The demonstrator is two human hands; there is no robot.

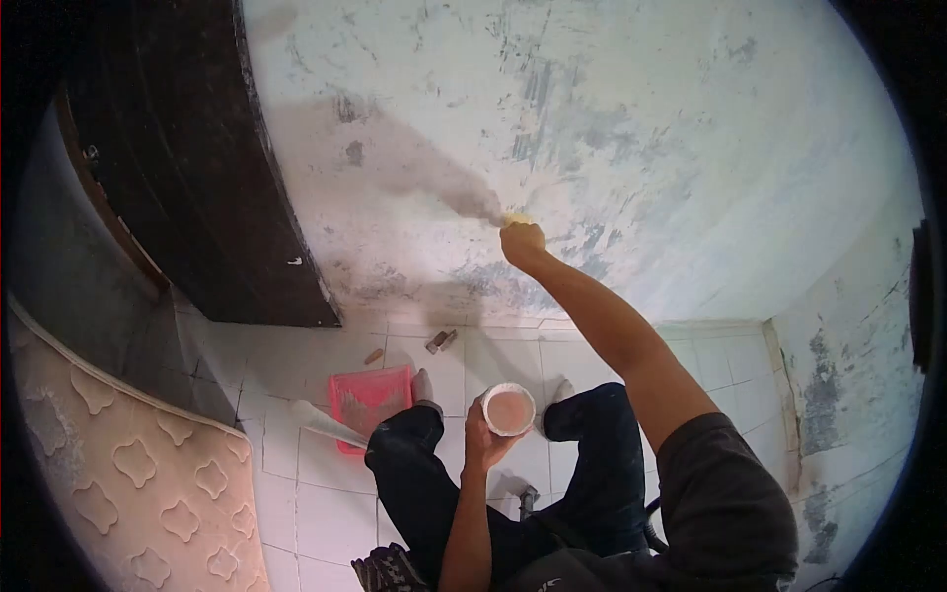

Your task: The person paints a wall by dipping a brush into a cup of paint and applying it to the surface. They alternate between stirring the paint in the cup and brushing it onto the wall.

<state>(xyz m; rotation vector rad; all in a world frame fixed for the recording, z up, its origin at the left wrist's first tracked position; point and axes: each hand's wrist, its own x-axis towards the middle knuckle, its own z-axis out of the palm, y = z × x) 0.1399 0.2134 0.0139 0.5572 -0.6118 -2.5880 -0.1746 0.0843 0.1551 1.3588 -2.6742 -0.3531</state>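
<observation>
My left hand [480, 442] is wrapped round a white cup [509, 409] that holds a pinkish substance, above the floor between my knees. My right hand [521, 244] is raised against the wall [631, 178], its fingers closed on a small yellowish object [516, 219] that appears to touch the surface. What this object is cannot be made out. Around it the wall is whitish with grey patches and scrapes. A shadow falls on the wall to the left of my right hand.
On the tiled floor [330, 483] lie a pink dustpan [373, 398] with a pale handle, a small brownish piece [374, 355] and a small metallic object [441, 341]. A dark door [187, 158] stands at the left, above a patterned mattress [148, 474].
</observation>
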